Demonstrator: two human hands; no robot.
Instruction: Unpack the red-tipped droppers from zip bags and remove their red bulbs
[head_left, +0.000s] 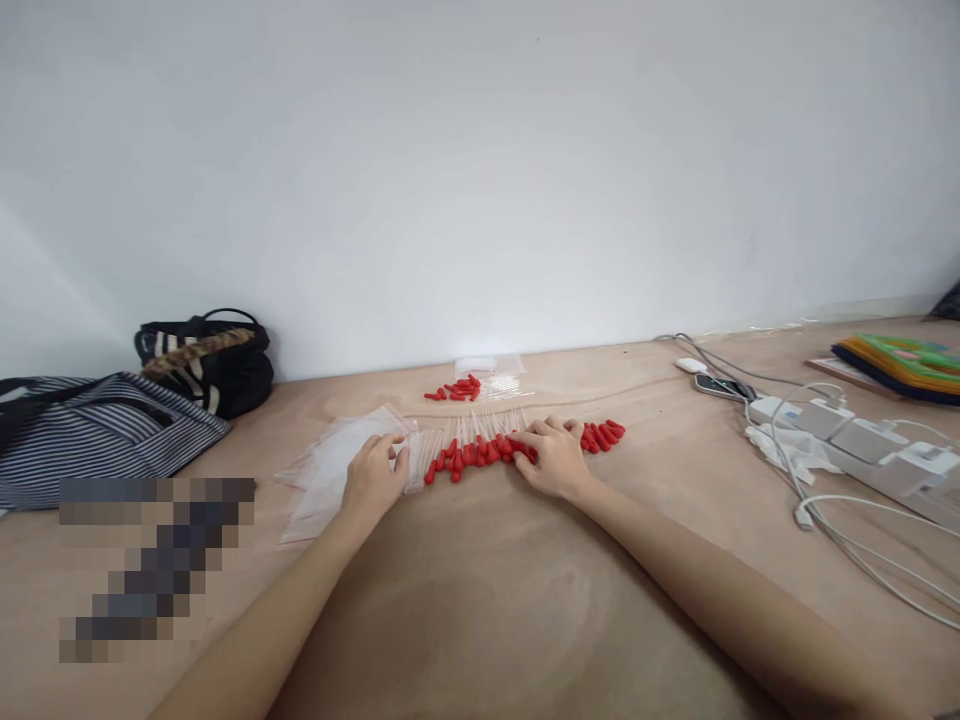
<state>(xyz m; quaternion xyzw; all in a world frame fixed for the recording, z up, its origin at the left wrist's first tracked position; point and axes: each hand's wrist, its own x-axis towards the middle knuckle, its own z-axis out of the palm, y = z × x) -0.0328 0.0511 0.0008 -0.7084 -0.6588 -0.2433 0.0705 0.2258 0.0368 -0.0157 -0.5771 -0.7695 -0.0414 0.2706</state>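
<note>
Several droppers (481, 452) with red rubber bulbs and thin clear tubes lie side by side in a row, bulbs toward me. My right hand (553, 456) rests over the right part of the row, its fingers apart and touching red bulbs; some droppers are hidden beneath it. At the row's left end, my left hand (375, 476) hovers over or touches clear zip bags (330, 462), fingers loosely bent and thumb apart, with nothing visible in it. More red bulbs (606, 436) lie just right of my right hand.
Behind the row are loose red bulbs (459, 388) and a clear plastic packet (501, 378). A striped bag (112, 430) and a black bag (232, 370) stand left. Power strips with plugs (862, 440), white cables (832, 545) and colourful folded items (904, 365) lie right.
</note>
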